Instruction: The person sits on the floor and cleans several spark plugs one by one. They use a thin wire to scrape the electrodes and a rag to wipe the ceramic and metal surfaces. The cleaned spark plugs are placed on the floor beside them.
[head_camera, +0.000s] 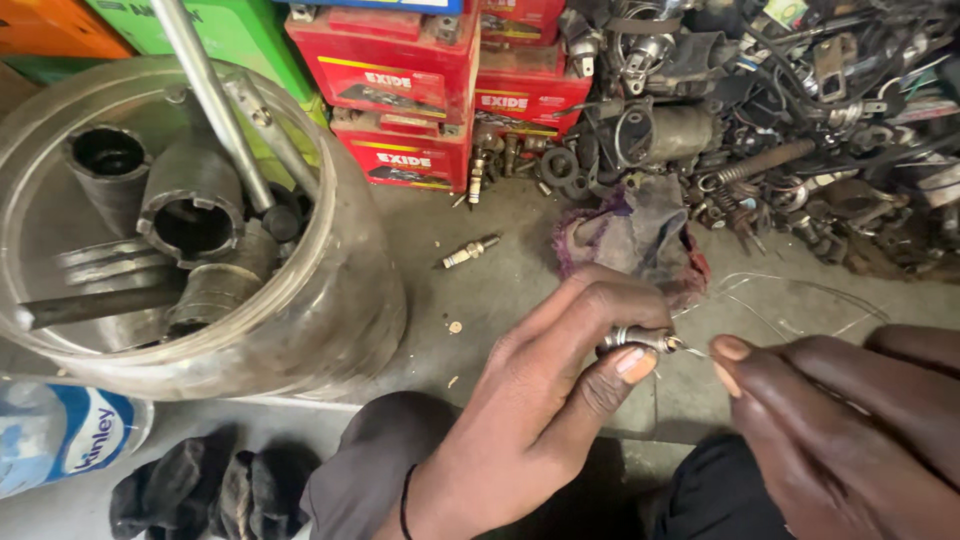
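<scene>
My left hand (545, 390) pinches a small metal spark plug (640, 339) between thumb and fingers, its tip pointing right. My right hand (850, 410) sits just right of that tip, fingers pressed together on a thin wire (800, 290) that touches the plug's end and loops away across the grey floor. A dirty purple rag (630, 235) lies just beyond my left hand. Another spark plug (470, 251) rests loose on the floor further back.
A large clear plastic jar (350, 300) of sockets and tools stands at left. Red battery boxes (405, 75) are stacked at the back. A heap of dark engine parts (780, 110) fills the back right. A plastic bottle (60, 430) lies at bottom left.
</scene>
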